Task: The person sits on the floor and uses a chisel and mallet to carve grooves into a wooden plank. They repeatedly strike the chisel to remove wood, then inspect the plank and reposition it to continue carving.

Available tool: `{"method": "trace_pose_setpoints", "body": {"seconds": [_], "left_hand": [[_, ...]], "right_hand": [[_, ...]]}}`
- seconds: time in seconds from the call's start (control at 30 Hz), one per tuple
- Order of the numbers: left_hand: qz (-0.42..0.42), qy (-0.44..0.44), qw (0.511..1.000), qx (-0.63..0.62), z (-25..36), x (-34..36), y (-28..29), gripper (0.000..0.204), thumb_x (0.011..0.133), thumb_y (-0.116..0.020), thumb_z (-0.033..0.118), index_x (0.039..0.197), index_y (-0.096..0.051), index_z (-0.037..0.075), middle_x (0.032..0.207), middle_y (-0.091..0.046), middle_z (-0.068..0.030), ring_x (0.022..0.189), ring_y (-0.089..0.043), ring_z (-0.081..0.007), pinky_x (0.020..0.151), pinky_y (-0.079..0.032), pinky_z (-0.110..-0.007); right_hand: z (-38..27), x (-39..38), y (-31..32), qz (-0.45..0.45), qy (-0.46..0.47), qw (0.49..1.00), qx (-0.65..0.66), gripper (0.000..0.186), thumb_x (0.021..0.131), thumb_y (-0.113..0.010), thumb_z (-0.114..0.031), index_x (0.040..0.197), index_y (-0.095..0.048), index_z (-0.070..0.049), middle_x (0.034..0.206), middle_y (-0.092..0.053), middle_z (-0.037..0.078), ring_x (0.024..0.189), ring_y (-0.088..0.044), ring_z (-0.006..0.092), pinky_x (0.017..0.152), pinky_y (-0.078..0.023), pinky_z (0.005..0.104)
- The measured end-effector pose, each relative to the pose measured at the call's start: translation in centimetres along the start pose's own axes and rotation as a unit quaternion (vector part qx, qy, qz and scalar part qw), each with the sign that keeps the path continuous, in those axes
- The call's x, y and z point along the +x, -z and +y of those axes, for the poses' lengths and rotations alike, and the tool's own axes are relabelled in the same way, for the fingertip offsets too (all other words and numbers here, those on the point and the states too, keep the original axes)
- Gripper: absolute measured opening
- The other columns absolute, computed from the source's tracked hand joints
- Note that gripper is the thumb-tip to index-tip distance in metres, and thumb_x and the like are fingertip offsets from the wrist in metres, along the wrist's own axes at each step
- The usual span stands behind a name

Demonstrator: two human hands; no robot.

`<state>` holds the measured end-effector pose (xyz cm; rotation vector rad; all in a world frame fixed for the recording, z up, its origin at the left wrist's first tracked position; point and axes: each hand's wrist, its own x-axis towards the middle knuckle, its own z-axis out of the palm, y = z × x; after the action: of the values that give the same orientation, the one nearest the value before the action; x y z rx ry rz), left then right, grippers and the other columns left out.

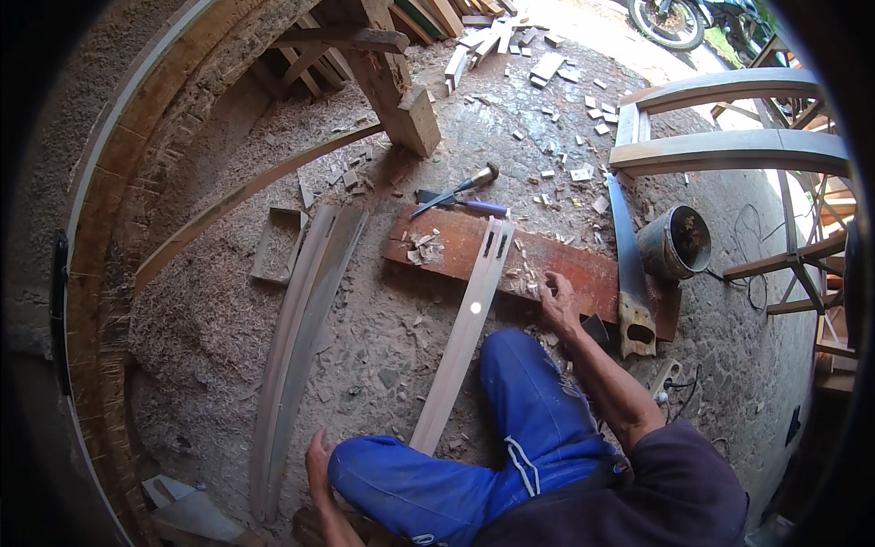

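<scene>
1. Timber lies slantwise: the pale slotted strip [469, 324] crosses the red board [585, 270], slotted end away from the person, near end passing out of sight by the blue trousers [533, 392].
2. The right hand [559, 299] is over the board's near edge, right of the strip, fingers loosely curled and apart, with nothing seen in its grasp. The left hand [318, 454] is beside the left knee, near the curved boards [296, 365]; its fingers are partly turned away, so whether it grips anything cannot be told.
3. The step in hand looks like working the slots and keeping their surroundings clean. Loose wood chips [426, 246] are best swept off the board first, so that the strip beds flat and does not rock.
4. Neither hand visibly holds the strip; a firm knee or palm would probably keep it from twisting under a blow.
5. The chisel [456, 190] and the purple-handled tool [488, 208] lie just beyond the slotted end. Lifting either by its handle, edge turned away, seems safest.
6. The handsaw [631, 246] is near the right forearm, by the bucket [653, 253]; its teeth deserve a wide berth.
</scene>
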<state>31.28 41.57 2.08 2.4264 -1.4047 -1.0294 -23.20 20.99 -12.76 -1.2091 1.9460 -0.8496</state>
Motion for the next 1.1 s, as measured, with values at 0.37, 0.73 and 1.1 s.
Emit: {"method": "trace_pose_setpoints", "body": {"seconds": [0.37, 0.73, 1.1], "left_hand": [[-0.057, -0.306, 0.941, 0.132, 30.5, 15.1, -16.2, 0.099, 0.077, -0.083, 0.049, 0.151, -0.038, 0.001, 0.146, -0.05, -0.0273, 0.129, -0.056, -0.0433, 0.107, -0.046, -0.05], [-0.024, -0.205, 0.974, 0.089, 33.9, 15.9, -24.4, 0.079, 0.074, -0.085, 0.029, 0.136, -0.045, 0.001, 0.122, -0.061, -0.0222, 0.107, -0.064, -0.0418, 0.09, -0.054, -0.049], [-0.035, -0.203, 0.975, 0.088, 34.5, 16.1, -24.3, 0.079, 0.074, -0.086, 0.028, 0.137, -0.044, 0.004, 0.122, -0.061, -0.0217, 0.107, -0.064, -0.043, 0.087, -0.053, -0.051]], "right_hand": [[4.2, 11.1, 2.0, 0.079, 0.115, 0.924, -0.355, 0.044, 0.099, -0.056, -0.044, 0.132, -0.061, -0.014, 0.118, -0.066, 0.01, 0.111, -0.06, 0.0304, 0.101, -0.041, 0.0472], [2.3, 11.6, 2.9, 0.013, 0.064, 0.933, -0.355, 0.033, 0.097, -0.054, -0.04, 0.113, -0.067, -0.014, 0.107, -0.066, 0.008, 0.105, -0.059, 0.0285, 0.1, -0.039, 0.0459], [2.0, 12.1, 3.3, -0.031, 0.012, 0.934, -0.356, 0.039, 0.093, -0.055, -0.041, 0.118, -0.068, -0.015, 0.115, -0.063, 0.005, 0.111, -0.057, 0.0257, 0.104, -0.035, 0.046]]}}
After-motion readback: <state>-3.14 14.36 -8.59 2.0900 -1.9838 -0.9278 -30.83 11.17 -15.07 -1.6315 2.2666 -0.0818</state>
